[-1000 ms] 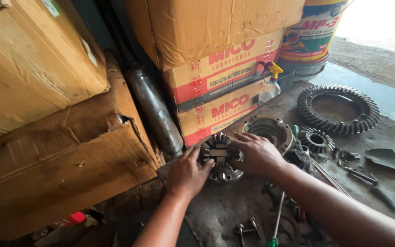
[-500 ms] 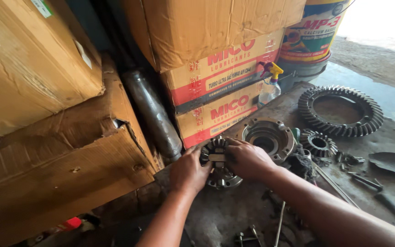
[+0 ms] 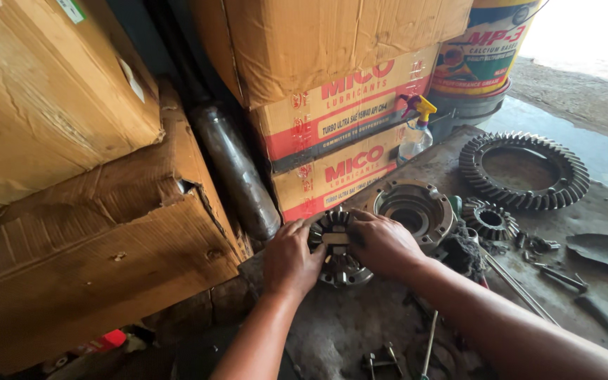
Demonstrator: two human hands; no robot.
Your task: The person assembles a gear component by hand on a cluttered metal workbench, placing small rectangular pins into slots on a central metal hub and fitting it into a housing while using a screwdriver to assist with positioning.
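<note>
A round, greasy gear assembly (image 3: 337, 250) with a cross-shaped piece in its middle lies on the dirty bench (image 3: 360, 324). My left hand (image 3: 288, 259) grips its left side. On its right side rests my right hand (image 3: 381, 243), fingers curled over the top edge. Both hands cover much of the part.
A round metal housing (image 3: 414, 209) sits just right of the assembly, then a small bevel gear (image 3: 488, 219) and a large ring gear (image 3: 523, 169). Cardboard boxes (image 3: 332, 112) stand behind, a dark cylinder (image 3: 237, 176) and spray bottle (image 3: 416, 130) beside them. Bolts and tools (image 3: 550, 271) lie right.
My hands have shifted slightly on the gear assembly and now cover more of it. The view has moved a little closer.
</note>
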